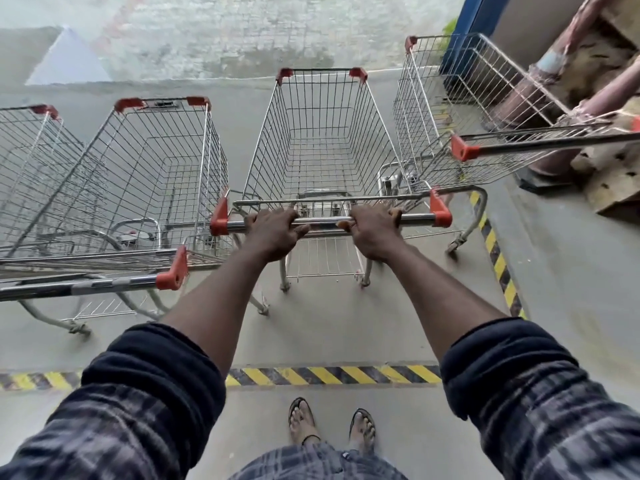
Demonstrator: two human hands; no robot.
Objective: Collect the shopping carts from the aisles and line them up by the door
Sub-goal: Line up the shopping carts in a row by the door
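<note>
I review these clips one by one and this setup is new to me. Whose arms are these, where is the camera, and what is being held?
No machine here: a person works with bare hands. The single picture comes from a wide-angle camera worn on the head, looking forward and down, so the arms reach in from the bottom. The left hand and the right hand both grip the handle bar of the middle cart, whose wire basket is empty. A near-left cart and a far-left cart stand on one side, a right cart on the other. All stand on a grey floor marked with striped tape.
</note>
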